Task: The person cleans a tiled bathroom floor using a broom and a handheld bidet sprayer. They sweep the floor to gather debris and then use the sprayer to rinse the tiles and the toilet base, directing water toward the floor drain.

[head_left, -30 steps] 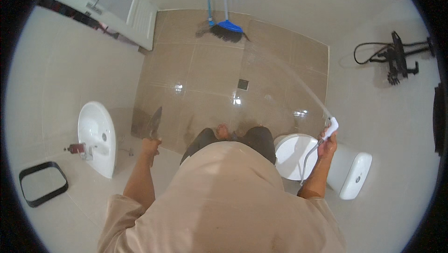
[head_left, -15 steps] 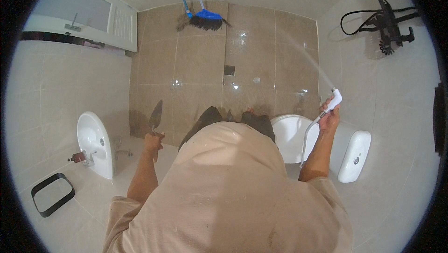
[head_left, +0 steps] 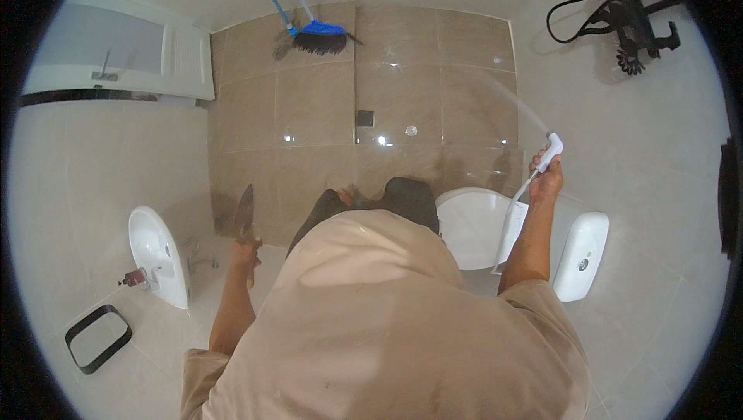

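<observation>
In my right hand (head_left: 548,180) is a white bidet sprayer (head_left: 551,152), raised near the right wall. A fan of water leaves its nozzle toward the far right of the floor. Its pale hose (head_left: 507,230) hangs down past the toilet bowl. On the other side, my left hand (head_left: 247,249) is closed around the handle of a pointed trowel (head_left: 245,211). The blade points away from me, over the tiles near the left wall. Both tools are apart from each other.
A broom (head_left: 319,37) with a blue head leans at the far wall beside a second blue stick. The brown tiled floor (head_left: 317,110) looks wet around a drain (head_left: 365,119). The toilet (head_left: 470,226) stands at my right, the washbasin (head_left: 159,253) at my left. Black fittings (head_left: 636,25) hang on the right wall.
The view has shifted, so the broom and drain sit further left. My left hand with the trowel has come slightly nearer to me. The sprayer still sprays, a little higher in view.
</observation>
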Demonstrator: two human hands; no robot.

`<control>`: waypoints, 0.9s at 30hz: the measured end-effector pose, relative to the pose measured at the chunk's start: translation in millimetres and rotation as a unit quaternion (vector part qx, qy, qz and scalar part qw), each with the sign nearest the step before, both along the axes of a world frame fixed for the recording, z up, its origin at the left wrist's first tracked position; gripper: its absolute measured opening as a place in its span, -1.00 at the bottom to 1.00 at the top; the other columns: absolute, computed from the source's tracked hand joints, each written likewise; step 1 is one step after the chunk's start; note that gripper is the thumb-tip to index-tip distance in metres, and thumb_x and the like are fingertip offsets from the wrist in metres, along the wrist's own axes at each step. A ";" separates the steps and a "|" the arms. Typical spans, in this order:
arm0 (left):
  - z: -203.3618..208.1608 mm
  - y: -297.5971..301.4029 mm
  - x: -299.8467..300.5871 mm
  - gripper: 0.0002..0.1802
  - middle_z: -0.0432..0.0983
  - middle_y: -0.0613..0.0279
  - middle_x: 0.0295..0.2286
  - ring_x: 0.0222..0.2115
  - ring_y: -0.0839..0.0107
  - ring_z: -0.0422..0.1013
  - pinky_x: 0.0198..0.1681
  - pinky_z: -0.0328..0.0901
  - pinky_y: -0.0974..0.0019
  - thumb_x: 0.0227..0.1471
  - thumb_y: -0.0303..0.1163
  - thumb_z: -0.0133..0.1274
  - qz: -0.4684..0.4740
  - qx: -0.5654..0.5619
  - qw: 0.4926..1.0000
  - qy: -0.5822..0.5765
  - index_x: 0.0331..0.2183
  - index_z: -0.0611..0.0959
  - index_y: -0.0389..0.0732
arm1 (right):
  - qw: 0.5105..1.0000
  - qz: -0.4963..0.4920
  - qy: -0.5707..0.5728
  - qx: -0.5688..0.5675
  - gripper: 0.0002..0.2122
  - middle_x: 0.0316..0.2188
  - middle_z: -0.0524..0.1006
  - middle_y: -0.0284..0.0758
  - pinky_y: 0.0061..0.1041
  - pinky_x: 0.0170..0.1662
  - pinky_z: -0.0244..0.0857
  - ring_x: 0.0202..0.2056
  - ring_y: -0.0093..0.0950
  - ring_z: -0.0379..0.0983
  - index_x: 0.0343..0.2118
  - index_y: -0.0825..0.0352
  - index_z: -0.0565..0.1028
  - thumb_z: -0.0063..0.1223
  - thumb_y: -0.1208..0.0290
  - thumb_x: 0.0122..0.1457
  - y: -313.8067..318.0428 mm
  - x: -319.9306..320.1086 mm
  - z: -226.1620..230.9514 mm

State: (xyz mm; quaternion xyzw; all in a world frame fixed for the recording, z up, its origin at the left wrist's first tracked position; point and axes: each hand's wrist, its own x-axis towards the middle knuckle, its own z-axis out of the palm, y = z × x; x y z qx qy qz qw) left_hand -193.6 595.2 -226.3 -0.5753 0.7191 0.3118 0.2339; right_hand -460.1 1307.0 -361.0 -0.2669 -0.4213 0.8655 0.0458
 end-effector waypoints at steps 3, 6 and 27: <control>-3.1 -10.5 9.5 -0.67 0.47 0.07 -0.53 -0.60 0.25 0.42 -0.49 0.37 0.15 0.05 -0.32 0.19 -0.011 0.005 1.000 0.023 -0.24 0.54 -0.37 | 0.998 -0.050 0.013 0.022 -0.56 -0.29 0.47 -0.28 -0.50 -0.33 0.32 -0.36 -0.45 0.40 0.11 0.36 0.34 -0.21 0.08 0.40 7.3 -1.2 4.8; -11.3 -13.4 9.2 -0.69 0.47 0.07 -0.52 -0.61 0.25 0.43 -0.51 0.37 0.15 0.05 -0.33 0.18 -0.029 0.005 0.999 0.036 -0.25 0.56 -0.37 | 0.995 -0.097 0.017 0.035 -0.56 -0.29 0.47 -0.28 -0.49 -0.31 0.33 -0.36 -0.46 0.39 0.11 0.36 0.34 -0.22 0.08 0.41 14.5 -1.0 18.5; 3.4 4.0 -36.4 -0.72 0.49 0.15 -0.53 -0.61 0.31 0.46 -0.55 0.36 0.18 0.06 -0.30 0.20 -0.089 -0.012 0.996 0.014 -0.36 0.62 -0.37 | 0.986 -0.090 0.139 0.009 -0.61 -0.29 0.47 -0.19 -0.41 -0.29 0.30 -0.35 -0.38 0.39 0.02 0.42 0.33 0.02 0.19 0.32 64.8 24.1 67.6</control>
